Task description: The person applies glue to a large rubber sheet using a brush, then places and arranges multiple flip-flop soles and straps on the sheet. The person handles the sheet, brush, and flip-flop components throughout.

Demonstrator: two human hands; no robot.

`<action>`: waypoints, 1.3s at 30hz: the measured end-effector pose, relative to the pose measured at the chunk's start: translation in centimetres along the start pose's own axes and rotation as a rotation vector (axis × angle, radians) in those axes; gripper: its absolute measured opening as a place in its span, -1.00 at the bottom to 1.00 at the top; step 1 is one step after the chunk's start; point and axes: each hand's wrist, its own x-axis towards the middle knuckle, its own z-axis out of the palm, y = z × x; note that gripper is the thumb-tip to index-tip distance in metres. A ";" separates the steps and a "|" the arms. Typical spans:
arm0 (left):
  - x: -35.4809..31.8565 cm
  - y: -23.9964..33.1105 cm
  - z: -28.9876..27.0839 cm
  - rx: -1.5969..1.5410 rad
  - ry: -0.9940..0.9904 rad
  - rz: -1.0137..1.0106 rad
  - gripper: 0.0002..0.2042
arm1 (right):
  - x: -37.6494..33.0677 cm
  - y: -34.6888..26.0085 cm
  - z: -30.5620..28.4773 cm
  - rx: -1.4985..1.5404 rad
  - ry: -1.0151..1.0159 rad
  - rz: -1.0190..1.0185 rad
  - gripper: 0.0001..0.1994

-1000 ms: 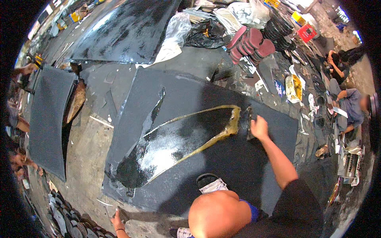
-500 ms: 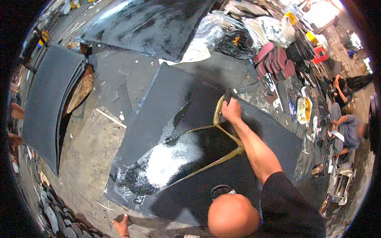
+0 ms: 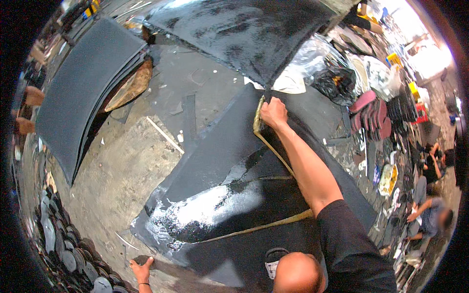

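My right hand (image 3: 274, 113) grips a dark, flat spreader (image 3: 267, 94) near the far corner of a large black sheet (image 3: 215, 141) on the floor. A yellowish ridge of glue (image 3: 258, 119) runs along the spreader's edge. From it, thin glue lines trail back over the sheet, and another glue streak (image 3: 264, 224) crosses nearer to me. A wet, shiny patch (image 3: 220, 202) covers the sheet's left middle. My left hand (image 3: 140, 270) is at the lower left, off the sheet, open with thumb and fingers apart and holding nothing I can see.
My knee (image 3: 299, 273) and sandal (image 3: 274, 259) are by the near edge. A stack of black sheets (image 3: 93, 78) stands left; another glossy black sheet (image 3: 239, 34) lies beyond. Dark red sole-shaped pieces (image 3: 371, 117), bags and scraps fill the right, where people sit. Dark cut pieces (image 3: 68, 244) are heaped lower left.
My right hand and the spreader have moved farther across the sheet to its far corner, drawing the glue ridge along. The view has shifted, so the surroundings appear farther right. My left hand stays open.
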 end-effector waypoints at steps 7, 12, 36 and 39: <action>-0.6 0.2 0.1 0.004 0.061 0.000 0.26 | 6.0 -3.5 0.9 -0.348 -0.157 -0.355 -0.72; -0.4 -0.3 0.2 0.005 0.056 0.006 0.27 | -3.0 -5.8 -0.5 -0.659 -0.301 -0.835 -0.66; 0.6 -1.5 0.5 0.013 0.067 0.144 0.22 | -22.4 34.9 -21.2 -0.254 -0.312 -0.696 -0.46; 0.3 -2.1 0.5 -0.085 -0.018 0.187 0.22 | -30.0 33.4 -20.3 -0.357 -0.084 -0.589 -0.43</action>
